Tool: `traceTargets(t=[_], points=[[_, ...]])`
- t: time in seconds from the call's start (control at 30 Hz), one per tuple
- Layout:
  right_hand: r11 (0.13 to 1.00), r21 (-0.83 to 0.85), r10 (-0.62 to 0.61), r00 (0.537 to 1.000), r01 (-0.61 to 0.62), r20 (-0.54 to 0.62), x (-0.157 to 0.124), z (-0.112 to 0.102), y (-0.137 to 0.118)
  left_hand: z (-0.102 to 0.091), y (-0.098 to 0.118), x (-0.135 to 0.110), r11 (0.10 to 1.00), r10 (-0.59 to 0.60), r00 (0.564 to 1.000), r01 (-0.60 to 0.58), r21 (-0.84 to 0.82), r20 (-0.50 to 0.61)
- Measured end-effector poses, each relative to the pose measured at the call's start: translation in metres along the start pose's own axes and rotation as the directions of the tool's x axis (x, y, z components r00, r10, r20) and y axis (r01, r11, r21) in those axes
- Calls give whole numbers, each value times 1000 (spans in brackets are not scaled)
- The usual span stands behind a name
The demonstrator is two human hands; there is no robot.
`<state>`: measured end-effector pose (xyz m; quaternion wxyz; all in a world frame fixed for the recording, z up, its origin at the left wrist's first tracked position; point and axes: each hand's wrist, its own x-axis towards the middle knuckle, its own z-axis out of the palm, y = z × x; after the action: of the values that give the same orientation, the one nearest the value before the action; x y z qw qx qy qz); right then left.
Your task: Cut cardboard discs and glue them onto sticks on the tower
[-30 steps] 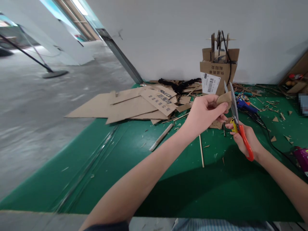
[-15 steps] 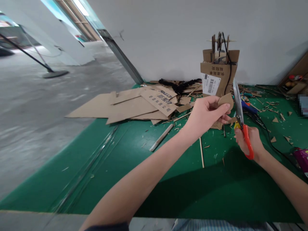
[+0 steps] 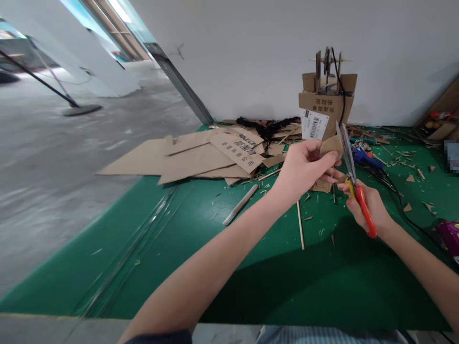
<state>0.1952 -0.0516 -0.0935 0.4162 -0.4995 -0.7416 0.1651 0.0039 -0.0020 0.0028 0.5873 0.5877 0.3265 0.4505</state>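
Between the thumb and fingers of my left hand (image 3: 304, 165) is a small piece of brown cardboard (image 3: 332, 145) with a rounded edge. My right hand (image 3: 371, 208) is wrapped round the handles of a pair of scissors (image 3: 365, 210), orange and yellow at the grips. The scissor blades point up and are slightly parted, right at the cardboard's right edge. Whether they touch it I cannot tell. Behind both hands stands a cardboard box (image 3: 324, 102) with a white label and a wheel-and-stick frame on top.
Flat cardboard sheets (image 3: 195, 160) and scraps lie at the back of the green table (image 3: 172, 267). A blue glue gun (image 3: 369, 160) with a black cord rests right of the scissors. Nearer are a thin wooden stick (image 3: 300, 227) and a whitish strip (image 3: 240, 205). A wall rises behind.
The scissors have tilted left and come closer to the cardboard, their blades now showing apart. My left hand has shifted slightly left with the cardboard.
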Motion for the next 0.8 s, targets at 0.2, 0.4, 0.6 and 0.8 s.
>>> traceTargets(t=[0.2, 0.4, 0.6, 0.8], points=[[999, 44, 12, 1000, -12, 3, -1, 1, -1, 1, -1, 0, 1000, 27, 999, -28, 12, 22], [996, 87, 14, 1000, -15, 11, -1, 2, 0, 2, -1, -1, 998, 32, 999, -33, 44, 23], [993, 115, 4, 1000, -7, 30, -2, 2, 3, 5, 1, -3, 998, 25, 1000, -25, 61, -10], [994, 107, -9, 1000, 6, 30, -1, 2, 1, 8, 3, -5, 997, 13, 1000, -11, 72, -25]])
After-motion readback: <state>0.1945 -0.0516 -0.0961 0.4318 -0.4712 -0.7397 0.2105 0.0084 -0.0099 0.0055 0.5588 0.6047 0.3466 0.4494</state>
